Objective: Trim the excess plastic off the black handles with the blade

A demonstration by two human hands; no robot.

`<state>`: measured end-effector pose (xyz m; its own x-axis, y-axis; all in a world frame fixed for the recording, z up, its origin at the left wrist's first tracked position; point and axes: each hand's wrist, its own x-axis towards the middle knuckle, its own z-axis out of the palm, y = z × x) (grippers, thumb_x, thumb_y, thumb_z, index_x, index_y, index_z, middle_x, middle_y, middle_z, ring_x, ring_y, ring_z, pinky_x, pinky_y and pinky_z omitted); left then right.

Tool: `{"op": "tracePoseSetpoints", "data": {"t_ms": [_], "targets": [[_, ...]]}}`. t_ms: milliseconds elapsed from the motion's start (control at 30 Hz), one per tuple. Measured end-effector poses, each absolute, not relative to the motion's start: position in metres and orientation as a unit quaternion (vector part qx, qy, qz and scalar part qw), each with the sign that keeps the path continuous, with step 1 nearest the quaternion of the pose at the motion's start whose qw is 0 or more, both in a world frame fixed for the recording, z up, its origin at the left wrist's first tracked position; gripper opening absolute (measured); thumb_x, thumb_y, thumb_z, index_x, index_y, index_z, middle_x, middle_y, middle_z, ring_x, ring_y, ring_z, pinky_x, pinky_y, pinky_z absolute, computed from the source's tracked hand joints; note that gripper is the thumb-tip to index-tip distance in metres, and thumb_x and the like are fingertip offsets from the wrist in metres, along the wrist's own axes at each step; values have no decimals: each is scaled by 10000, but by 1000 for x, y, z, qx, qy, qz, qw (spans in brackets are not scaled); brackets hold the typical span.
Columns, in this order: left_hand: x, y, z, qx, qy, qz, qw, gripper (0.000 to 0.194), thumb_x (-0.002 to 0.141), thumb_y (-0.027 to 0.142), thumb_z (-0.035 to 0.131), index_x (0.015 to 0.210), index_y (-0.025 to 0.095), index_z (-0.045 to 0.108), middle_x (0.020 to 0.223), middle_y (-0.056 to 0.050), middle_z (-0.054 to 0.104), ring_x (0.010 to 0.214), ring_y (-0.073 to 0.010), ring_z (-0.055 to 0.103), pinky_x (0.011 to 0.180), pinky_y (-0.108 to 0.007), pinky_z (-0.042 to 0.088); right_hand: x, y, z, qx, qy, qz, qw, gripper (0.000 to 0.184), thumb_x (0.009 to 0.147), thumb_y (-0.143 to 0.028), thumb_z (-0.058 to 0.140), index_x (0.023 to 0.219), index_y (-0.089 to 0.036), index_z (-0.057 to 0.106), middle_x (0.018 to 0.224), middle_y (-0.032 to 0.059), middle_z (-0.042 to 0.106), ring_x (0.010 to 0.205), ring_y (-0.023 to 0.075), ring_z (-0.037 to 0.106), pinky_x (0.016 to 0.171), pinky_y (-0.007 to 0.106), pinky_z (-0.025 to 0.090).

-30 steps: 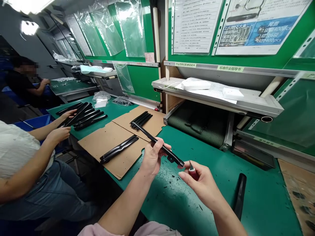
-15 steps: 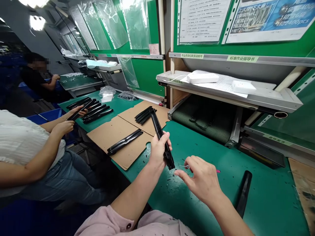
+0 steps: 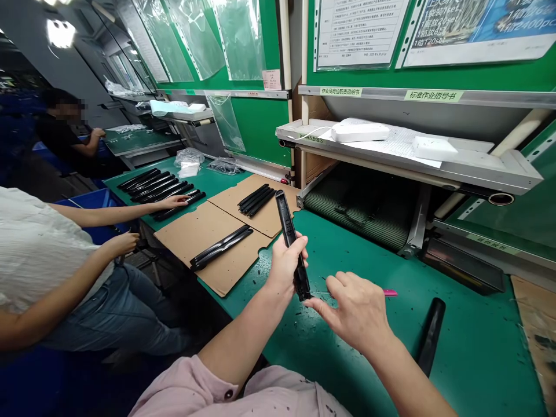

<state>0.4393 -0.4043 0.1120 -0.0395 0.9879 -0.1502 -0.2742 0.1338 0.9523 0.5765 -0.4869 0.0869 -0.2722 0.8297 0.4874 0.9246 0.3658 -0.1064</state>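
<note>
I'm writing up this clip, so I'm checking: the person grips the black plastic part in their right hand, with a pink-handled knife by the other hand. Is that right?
Not quite. The head view shows the black plastic part gripped in the left hand, not the right. The pink-handled knife is indeed by the other hand, the right hand.

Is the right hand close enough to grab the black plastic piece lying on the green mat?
Probably yes. The black plastic piece lies on the green mat just beyond the right hand, and nothing stands between them. The pink-handled knife by that hand might need setting down first.
</note>
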Motion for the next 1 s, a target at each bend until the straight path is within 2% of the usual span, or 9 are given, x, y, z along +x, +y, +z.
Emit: {"op": "tracePoseSetpoints", "data": {"t_ms": [433,633,833,1000], "targets": [[441,-407,112,398,485,525,575,229,741,294,680,871,195,520,522,71,497,428,-63,418,405,-160,372,577,-486,88,-527,-812,-115,224,540,913,-619,467,583,-191,459,547,-5,445,538,131,354,543,322,138],[440,-402,113,367,467,558,579,238,732,303,673,867,197,509,509,78,501,399,-58,415,384,-159,337,569,-489,84,-436,-850,-117,270,554,933,-614,433,576,-193,483,549,6,479,545,140,362,553,337,152],[437,-401,110,319,387,622,602,272,719,313,682,874,202,489,517,87,498,394,-56,429,402,-170,326,558,-499,77,-484,-783,2,392,494,920,-580,498,611,-196,483,560,-18,436,540,127,358,544,304,201],[443,-408,110,320,354,639,604,261,755,319,673,888,207,479,521,89,494,410,-59,436,411,-174,317,546,-498,84,-512,-714,160,449,359,983,-375,457,679,-192,512,592,-19,458,565,120,397,556,287,237]]}}
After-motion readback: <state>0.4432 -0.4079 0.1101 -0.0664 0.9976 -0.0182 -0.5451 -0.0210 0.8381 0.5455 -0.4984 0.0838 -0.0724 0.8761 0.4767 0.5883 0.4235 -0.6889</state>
